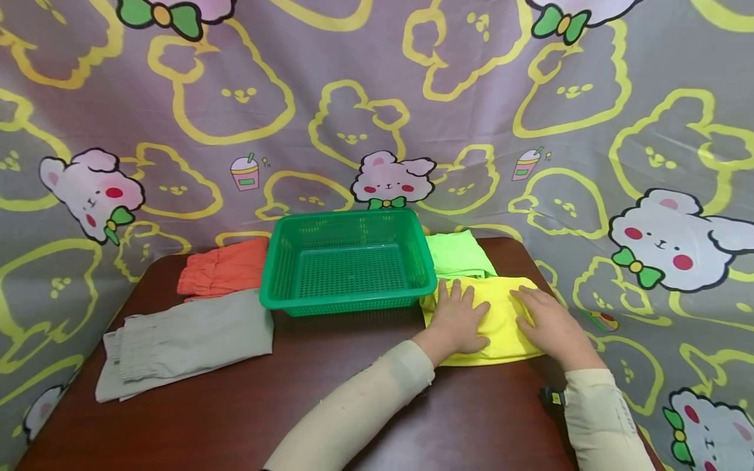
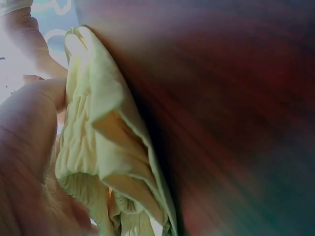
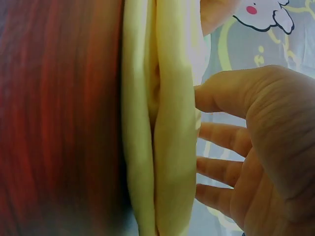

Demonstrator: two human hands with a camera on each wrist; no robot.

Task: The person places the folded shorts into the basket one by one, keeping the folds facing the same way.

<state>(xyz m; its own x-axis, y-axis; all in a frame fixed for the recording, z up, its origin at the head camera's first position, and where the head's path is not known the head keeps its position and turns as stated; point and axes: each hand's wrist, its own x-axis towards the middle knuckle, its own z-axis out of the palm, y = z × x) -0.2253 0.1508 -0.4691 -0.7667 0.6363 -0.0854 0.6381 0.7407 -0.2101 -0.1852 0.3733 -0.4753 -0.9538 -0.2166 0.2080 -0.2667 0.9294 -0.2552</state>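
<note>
A folded yellow cloth (image 1: 497, 327) lies at the right of the table. The left hand (image 1: 456, 324) rests on its left part with fingers spread, and the right hand (image 1: 552, 327) touches its right part, fingers extended. In the left wrist view, gathered fabric (image 2: 81, 132) shows at the cloth's edge beside the left hand (image 2: 29, 147). The right wrist view shows the cloth's stacked layers (image 3: 172, 147), with the thumb and fingertips of the right hand (image 3: 261, 142) on the top layer.
A green basket (image 1: 347, 304) stands at the back middle. Left of it lie a folded orange garment (image 1: 226, 268) and a folded grey garment (image 1: 194, 337); a bright green cloth (image 1: 462, 255) lies to its right. A patterned curtain (image 1: 330, 78) hangs behind the brown table (image 1: 235, 418).
</note>
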